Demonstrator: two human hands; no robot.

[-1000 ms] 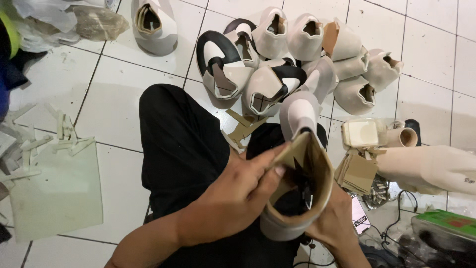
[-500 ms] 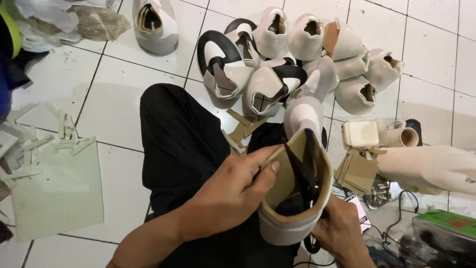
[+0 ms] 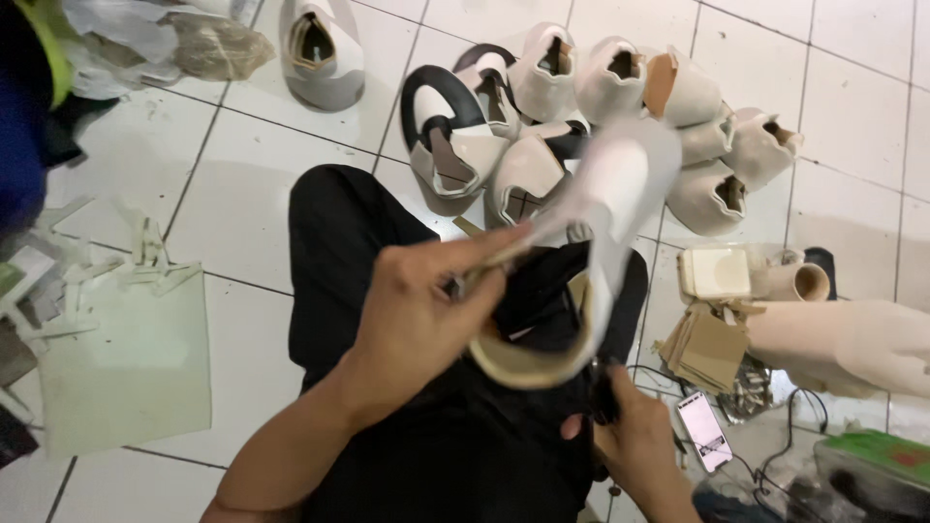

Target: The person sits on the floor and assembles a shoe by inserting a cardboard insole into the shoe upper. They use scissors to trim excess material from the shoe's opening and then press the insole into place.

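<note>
1. Head view: a white shoe upper (image 3: pixel 591 242) with a tan opening is held over the person's lap, toe pointing away and blurred.
2. The left hand (image 3: pixel 417 320) is clamped on the near edge of its opening, fingers curled over the tan rim.
3. The right hand (image 3: pixel 635 446) sits below the shoe, closed around a thin dark tool (image 3: pixel 603 387); most of the tool is hidden behind the shoe, so its kind is hard to make out.
4. Black trousers (image 3: pixel 387 252) fill the space under both hands.
5. Beyond the knees, a cluster of white shoe uppers (image 3: pixel 620 107) lies on the white tiled floor (image 3: pixel 852 87), with one separate shoe (image 3: pixel 323 48) further left.
6. To the right lie a stack of brown card pieces (image 3: pixel 707 349), a cream box (image 3: pixel 715 273), a tan tube (image 3: pixel 799 283) and a phone (image 3: pixel 705 431) with a lit screen.
7. A pale, smooth form (image 3: pixel 852 344) is cut off by the right edge; I cannot tell what it is.
8. A green-topped package (image 3: pixel 872 455) sits at the lower right corner, partly cut off.
9. On the left lies a pale flat sheet (image 3: pixel 126 358) with offcuts.
</note>
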